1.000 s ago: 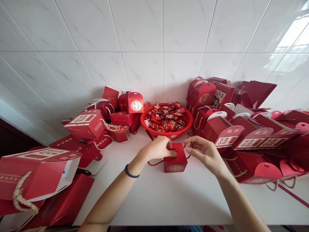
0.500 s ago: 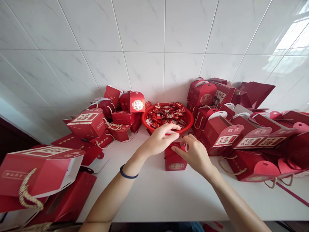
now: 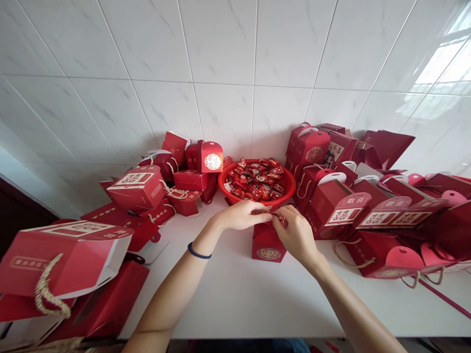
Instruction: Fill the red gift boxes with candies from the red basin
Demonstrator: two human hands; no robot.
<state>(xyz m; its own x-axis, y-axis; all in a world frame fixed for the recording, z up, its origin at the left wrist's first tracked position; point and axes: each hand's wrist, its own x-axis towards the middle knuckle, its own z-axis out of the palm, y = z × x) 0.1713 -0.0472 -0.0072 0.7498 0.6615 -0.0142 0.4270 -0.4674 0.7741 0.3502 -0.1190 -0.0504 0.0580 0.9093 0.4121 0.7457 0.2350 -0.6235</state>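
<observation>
A small red gift box (image 3: 268, 247) with a round gold emblem on its front stands upright on the white table. My left hand (image 3: 245, 214) reaches over its top from the left, fingers bent and pinched together. From the right, my right hand (image 3: 296, 230) closes its thumb and fingers on the same top edge. The fingertips of both hands meet there, and they hide the flaps they grip. Just behind, a red plastic basin (image 3: 292, 189) holds a heap of red-wrapped candies (image 3: 257, 179).
Several red gift boxes (image 3: 136, 186) with rope handles are piled on the left, and a large one (image 3: 69, 260) lies at the near left. More open boxes (image 3: 342, 201) crowd the right side. A tiled wall (image 3: 224, 108) rises behind the white table (image 3: 228, 294).
My left hand has come down from before the basin to the box top. Its fingertips now meet those of my right hand, which has shifted little. The view has tilted slightly.
</observation>
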